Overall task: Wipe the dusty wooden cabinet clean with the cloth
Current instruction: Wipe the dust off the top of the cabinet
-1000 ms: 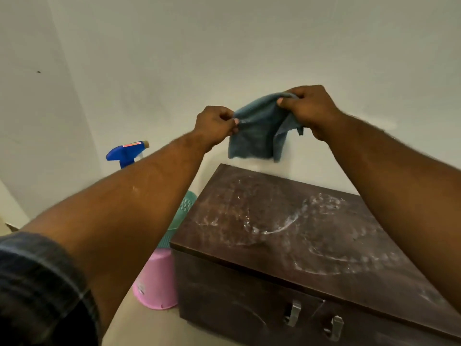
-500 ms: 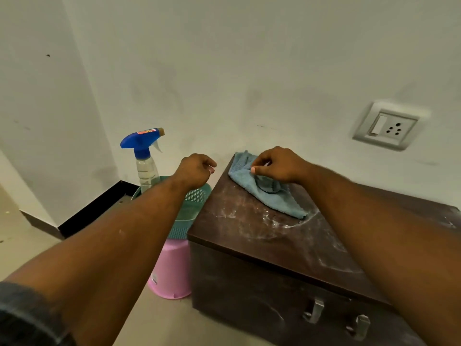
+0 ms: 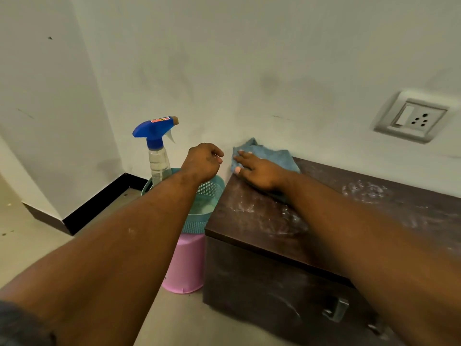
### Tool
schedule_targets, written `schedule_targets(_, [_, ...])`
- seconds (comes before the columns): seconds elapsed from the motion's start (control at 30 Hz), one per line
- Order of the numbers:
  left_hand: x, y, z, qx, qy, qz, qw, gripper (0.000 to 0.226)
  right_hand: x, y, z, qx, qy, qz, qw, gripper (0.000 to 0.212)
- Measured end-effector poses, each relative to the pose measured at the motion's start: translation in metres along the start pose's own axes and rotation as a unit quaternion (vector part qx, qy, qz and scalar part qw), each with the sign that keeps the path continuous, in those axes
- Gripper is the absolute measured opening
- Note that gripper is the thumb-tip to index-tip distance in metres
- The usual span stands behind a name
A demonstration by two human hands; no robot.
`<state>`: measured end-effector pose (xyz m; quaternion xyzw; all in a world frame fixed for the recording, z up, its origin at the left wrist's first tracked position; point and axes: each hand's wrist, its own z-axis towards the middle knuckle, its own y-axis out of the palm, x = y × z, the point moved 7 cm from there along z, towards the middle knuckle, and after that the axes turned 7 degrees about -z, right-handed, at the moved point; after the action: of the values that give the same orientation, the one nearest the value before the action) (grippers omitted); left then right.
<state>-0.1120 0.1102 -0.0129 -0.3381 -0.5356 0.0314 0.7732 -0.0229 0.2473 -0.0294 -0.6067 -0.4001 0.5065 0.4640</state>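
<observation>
In the head view, the right hand (image 3: 259, 172) lies flat, palm down with fingers spread, pressing a crumpled blue-grey microfibre cloth (image 3: 270, 156) onto the far left corner of the dark brown wooden cabinet (image 3: 262, 236), close against the pale wall (image 3: 224, 58); the hand grips nothing between its fingers, it only bears down on the cloth. The cloth's far edge rides up against the wall, and part of it is hidden under the palm. The cabinet top shows whitish dust smears and swirls, thickest near the left front and again farther right. Two metal handles (image 3: 335, 309) show on the cabinet's near face, low at the right. The left hand (image 3: 203, 162) hovers just left of the cloth, off the cabinet's left edge, curled into a loose fist and holding nothing. Beneath it, just beside the cabinet's left side, a teal perforated plastic basket (image 3: 207, 193) sits on top of an upturned pink plastic bucket (image 3: 185, 265) on the floor. A clear spray bottle with a blue trigger head (image 3: 156, 146) stands upright in the basket. A white wall socket with a switch (image 3: 412, 117) is set in the wall at far right, above the cabinet.
</observation>
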Motion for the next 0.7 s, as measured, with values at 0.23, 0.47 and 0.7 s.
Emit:
schedule_targets(0.23, [0.015, 0.003, -0.007, -0.014, 0.029, 0.020, 0.999, 0.028, 0.017, -0.022, -0.018, -0.008, -0.029, 0.006, 1.000, 0.047])
schedule_targets(0.47, [0.008, -0.005, -0.011, -0.001, 0.008, 0.005, 1.000, 0.028, 0.026, -0.036, 0.024, 0.010, 0.118, -0.113, 0.986, 0.046])
schedule_targets(0.7, [0.003, -0.010, -0.005, 0.001, -0.022, -0.039, 0.999, 0.028, 0.014, -0.048, -0.008, 0.016, -0.005, -0.042, 0.999, 0.036])
